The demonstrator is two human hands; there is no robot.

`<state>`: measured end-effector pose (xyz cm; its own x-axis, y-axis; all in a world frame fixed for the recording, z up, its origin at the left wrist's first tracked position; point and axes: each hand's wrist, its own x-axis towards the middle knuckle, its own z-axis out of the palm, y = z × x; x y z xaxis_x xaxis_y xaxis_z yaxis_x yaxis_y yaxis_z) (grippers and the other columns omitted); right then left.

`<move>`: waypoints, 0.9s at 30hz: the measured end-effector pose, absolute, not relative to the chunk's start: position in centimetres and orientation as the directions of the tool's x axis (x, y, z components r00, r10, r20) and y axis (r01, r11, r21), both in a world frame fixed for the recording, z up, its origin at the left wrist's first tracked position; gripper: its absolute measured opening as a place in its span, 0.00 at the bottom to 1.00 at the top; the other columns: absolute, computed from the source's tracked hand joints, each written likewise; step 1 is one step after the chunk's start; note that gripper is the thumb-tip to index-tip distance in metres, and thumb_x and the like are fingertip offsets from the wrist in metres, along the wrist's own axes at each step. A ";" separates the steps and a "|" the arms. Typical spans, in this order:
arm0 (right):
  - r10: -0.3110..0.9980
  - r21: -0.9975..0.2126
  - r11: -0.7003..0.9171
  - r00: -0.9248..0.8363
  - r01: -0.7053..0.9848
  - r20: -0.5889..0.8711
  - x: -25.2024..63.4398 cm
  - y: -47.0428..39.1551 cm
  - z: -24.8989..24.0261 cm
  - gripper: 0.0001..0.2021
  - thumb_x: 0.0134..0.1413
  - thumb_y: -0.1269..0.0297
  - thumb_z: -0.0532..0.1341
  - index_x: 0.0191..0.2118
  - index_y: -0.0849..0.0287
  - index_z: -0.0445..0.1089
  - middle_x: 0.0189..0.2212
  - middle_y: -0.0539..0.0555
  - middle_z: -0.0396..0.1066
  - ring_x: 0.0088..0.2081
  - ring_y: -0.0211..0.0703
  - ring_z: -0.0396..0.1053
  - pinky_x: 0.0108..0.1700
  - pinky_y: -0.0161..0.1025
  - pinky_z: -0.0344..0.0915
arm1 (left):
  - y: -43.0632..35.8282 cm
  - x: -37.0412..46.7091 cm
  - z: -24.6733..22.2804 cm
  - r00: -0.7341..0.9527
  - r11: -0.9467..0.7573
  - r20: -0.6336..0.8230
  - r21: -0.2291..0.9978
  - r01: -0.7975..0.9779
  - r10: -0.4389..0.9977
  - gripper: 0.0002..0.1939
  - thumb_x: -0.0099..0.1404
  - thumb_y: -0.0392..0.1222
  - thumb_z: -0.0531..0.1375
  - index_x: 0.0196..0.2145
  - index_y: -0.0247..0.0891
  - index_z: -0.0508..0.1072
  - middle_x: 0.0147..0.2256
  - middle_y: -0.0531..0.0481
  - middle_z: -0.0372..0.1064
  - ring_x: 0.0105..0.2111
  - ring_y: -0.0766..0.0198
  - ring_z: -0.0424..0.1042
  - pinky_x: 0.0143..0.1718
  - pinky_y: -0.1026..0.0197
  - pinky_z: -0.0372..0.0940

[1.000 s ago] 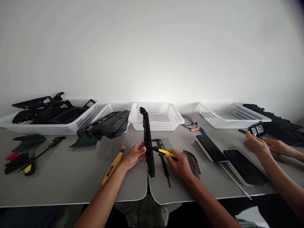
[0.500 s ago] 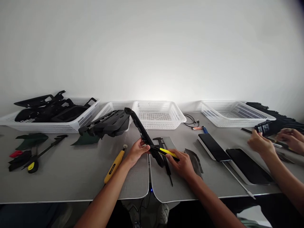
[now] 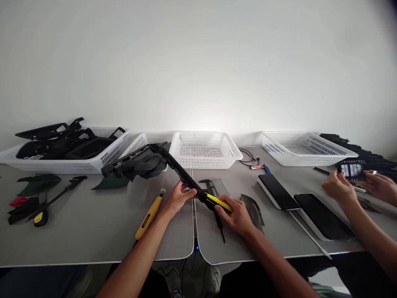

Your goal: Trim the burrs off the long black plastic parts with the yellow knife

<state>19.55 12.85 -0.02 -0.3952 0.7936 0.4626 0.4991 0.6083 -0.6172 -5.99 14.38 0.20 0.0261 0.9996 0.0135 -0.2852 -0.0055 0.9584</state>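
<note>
My left hand (image 3: 180, 198) is closed on a long black plastic part (image 3: 181, 171), which slants up and left over the gap between two grey tables. In my right hand (image 3: 237, 215) is a yellow and black knife (image 3: 219, 203), its front end against the lower part of the black piece; the blade cannot be made out. Beneath lies a black caliper (image 3: 219, 221). A grey cloth (image 3: 252, 211) rests just right of my right hand, and a yellow-handled tool (image 3: 149, 217) lies left of my left forearm.
Black parts fill a white basket (image 3: 83, 166) at left; more are piled (image 3: 139, 163) beside a middle basket (image 3: 206, 162). Two black-topped devices (image 3: 279, 192) lie at right with a white cable. Another person's hands (image 3: 339, 188) hold a dark part near the right basket (image 3: 305, 159).
The long black part has tilted further left, its upper end now over the pile. The knife lies more in line with it. The other person's hands have raised and turned their dark part.
</note>
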 end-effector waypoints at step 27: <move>0.720 -0.589 0.674 -0.574 0.446 0.389 19.1 12.1 0.0 0.29 0.68 0.59 0.57 0.72 0.55 0.62 0.40 0.56 0.82 0.33 0.42 0.77 0.40 0.36 0.72 | 14.5 -5.9 0.1 0.002 -0.019 0.020 0.970 -0.244 1.000 0.36 0.50 0.59 0.78 0.48 0.38 0.68 0.40 0.45 0.80 0.39 0.52 0.82 0.37 0.54 0.78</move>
